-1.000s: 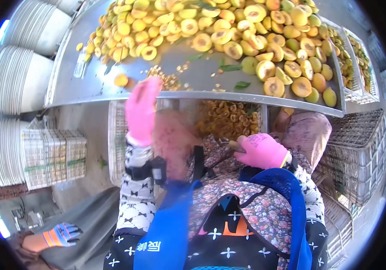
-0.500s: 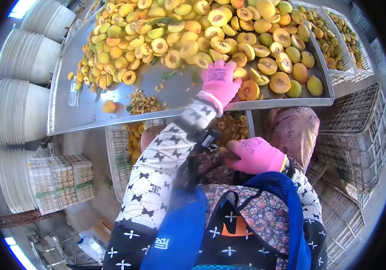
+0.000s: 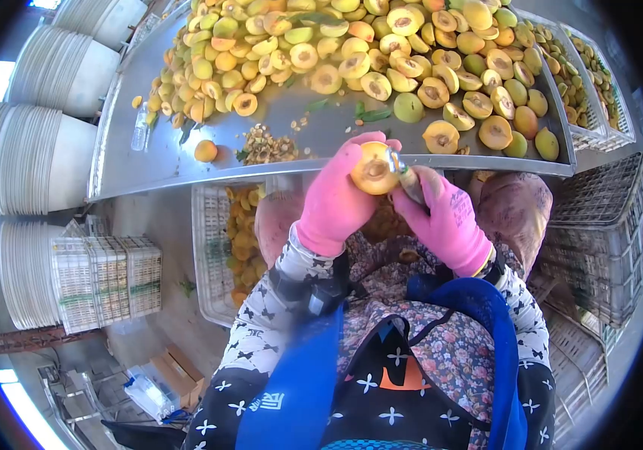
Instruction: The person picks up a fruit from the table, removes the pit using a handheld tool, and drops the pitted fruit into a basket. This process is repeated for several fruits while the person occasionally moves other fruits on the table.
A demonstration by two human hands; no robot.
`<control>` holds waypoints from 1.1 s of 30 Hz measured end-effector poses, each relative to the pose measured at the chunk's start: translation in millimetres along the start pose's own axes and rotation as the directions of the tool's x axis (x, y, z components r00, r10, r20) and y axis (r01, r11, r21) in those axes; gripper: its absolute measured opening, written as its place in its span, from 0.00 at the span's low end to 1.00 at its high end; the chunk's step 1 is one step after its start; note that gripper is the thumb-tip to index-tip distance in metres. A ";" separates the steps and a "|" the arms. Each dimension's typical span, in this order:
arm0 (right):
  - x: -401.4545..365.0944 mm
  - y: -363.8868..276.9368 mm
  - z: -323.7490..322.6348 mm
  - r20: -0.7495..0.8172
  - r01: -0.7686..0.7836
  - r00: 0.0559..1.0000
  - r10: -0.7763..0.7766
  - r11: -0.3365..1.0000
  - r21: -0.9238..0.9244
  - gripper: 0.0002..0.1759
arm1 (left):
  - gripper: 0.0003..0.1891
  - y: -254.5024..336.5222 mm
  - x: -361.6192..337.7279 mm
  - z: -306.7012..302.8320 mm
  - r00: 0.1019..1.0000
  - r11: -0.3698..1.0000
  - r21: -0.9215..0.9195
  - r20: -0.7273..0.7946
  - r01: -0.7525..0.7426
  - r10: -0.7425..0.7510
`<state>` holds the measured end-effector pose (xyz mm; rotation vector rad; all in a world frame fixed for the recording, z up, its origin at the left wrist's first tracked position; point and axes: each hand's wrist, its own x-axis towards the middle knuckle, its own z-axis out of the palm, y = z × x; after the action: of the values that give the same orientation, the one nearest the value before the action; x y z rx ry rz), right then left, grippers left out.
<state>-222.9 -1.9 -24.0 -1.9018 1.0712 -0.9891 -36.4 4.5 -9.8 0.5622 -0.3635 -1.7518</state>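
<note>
My left hand (image 3: pixel 329 199), in a pink glove, is closed around a halved yellow peach (image 3: pixel 369 174). Its cut face is turned up and shows the brown hollow in the middle. In my right hand (image 3: pixel 450 225), also gloved in pink, is a pitting tool (image 3: pixel 412 184) with a light handle and a shiny metal end. That metal end touches the peach half at its right edge. Both hands are in front of the near rim of a metal table (image 3: pixel 209 178). A heap of peach halves (image 3: pixel 303 56) lies on the table, with scattered pits (image 3: pixel 267 147) closer to me.
A white crate (image 3: pixel 207 255) with yellow fruit stands below the table's edge. Stacked crates (image 3: pixel 599 225) are at my right, and fruit-filled crates (image 3: pixel 588 124) adjoin the table. Stacked white tubs (image 3: pixel 25 161) line the left side. A plastic bottle (image 3: pixel 140 129) is on the table.
My left hand has come back from the fruit heap with a peach half. My right hand has risen from my lap and brought the pitting tool against it.
</note>
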 end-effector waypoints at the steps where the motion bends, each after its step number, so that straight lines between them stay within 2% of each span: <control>1: 2.2 -1.4 -2.8 0.059 -0.120 0.991 0.118 0.992 0.028 0.18 | 0.23 -3.7 -2.9 -6.9 1.000 0.999 -0.032 -0.025 0.011 -0.012; 2: 3.2 -2.8 -3.5 0.118 -0.244 0.964 0.237 0.969 0.045 0.18 | 0.22 -9.0 -7.5 -9.0 0.999 0.998 -0.043 -0.010 -0.035 0.034; 3: 3.6 -3.9 0.9 0.141 -0.422 0.906 0.398 0.867 0.266 0.18 | 0.22 -14.7 -11.2 -8.7 0.997 0.996 -0.043 0.008 -0.074 0.074; 4: 5.4 -4.8 4.3 0.147 -0.431 0.902 0.405 0.834 0.346 0.19 | 0.21 -18.6 -13.6 -8.4 0.993 0.993 -0.044 0.026 -0.111 0.112; 6: 12.8 -3.1 6.8 0.152 -0.437 0.895 0.420 0.750 0.496 0.20 | 0.23 -18.2 -14.8 -3.1 0.990 0.982 0.138 0.078 -0.130 0.120; 7: 19.2 1.9 4.7 0.109 -0.325 0.945 0.308 0.854 0.406 0.21 | 0.24 -16.1 -15.4 0.7 0.987 0.963 0.229 0.107 -0.145 0.123; 9: 34.8 1.3 -3.2 0.077 -0.073 0.995 0.062 0.986 0.150 0.21 | 0.25 -10.0 -20.4 7.8 0.982 0.773 0.606 0.128 -0.188 0.138; 10: 38.2 -4.1 -8.0 0.089 0.061 0.994 -0.062 0.998 0.017 0.21 | 0.26 -5.4 -20.4 7.5 0.998 0.892 0.449 0.044 -0.052 0.035; 11: 39.5 -14.9 -12.2 0.139 -0.106 0.987 0.079 0.974 0.199 0.20 | 0.28 -0.8 -20.7 7.1 0.997 0.963 0.258 -0.041 0.076 -0.068; 14: 35.0 -23.3 -17.8 -0.010 -0.174 0.982 0.186 0.936 0.307 0.20 | 0.29 7.7 -16.1 1.7 0.994 0.993 0.066 0.055 -0.100 0.097; 15: 28.9 -22.5 -15.8 -0.126 0.001 0.992 0.006 0.998 0.057 0.18 | 0.29 9.0 -16.9 7.5 0.981 0.988 0.007 0.121 -0.155 0.153; 18: 7.5 -22.8 -3.3 -0.067 0.071 0.995 -0.077 0.993 -0.100 0.15 | 0.27 12.2 -18.1 11.4 0.984 0.986 -0.046 0.071 -0.158 0.161; 20: -0.5 -9.6 7.9 0.012 0.158 0.987 -0.160 0.953 -0.258 0.17 | 0.25 7.2 -15.8 0.8 0.992 0.992 -0.046 0.046 -0.114 0.116; 21: -1.5 -7.3 8.8 0.009 0.152 0.988 -0.156 0.946 -0.286 0.18 | 0.25 5.0 -13.3 -2.4 0.995 0.995 -0.045 0.037 -0.092 0.093; 25: 1.9 -10.0 2.7 0.068 0.185 0.983 -0.172 0.888 -0.421 0.21 | 0.19 -4.9 -12.6 6.5 0.985 0.985 0.071 -0.056 -0.157 0.162; 28: 3.4 -8.6 0.4 0.093 0.212 0.977 -0.191 0.860 -0.464 0.24 | 0.16 -7.3 -12.4 14.6 0.982 0.985 0.067 -0.091 -0.157 0.163; 33: 0.7 -6.2 5.7 0.179 0.210 0.974 -0.138 0.842 -0.497 0.21 | 0.15 -8.6 -15.1 12.1 0.976 0.986 0.077 -0.151 -0.146 0.156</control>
<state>-215.6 1.1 -21.0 -2.5016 1.1777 -0.6908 -47.3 20.6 -1.5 0.6970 -0.3456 -1.5430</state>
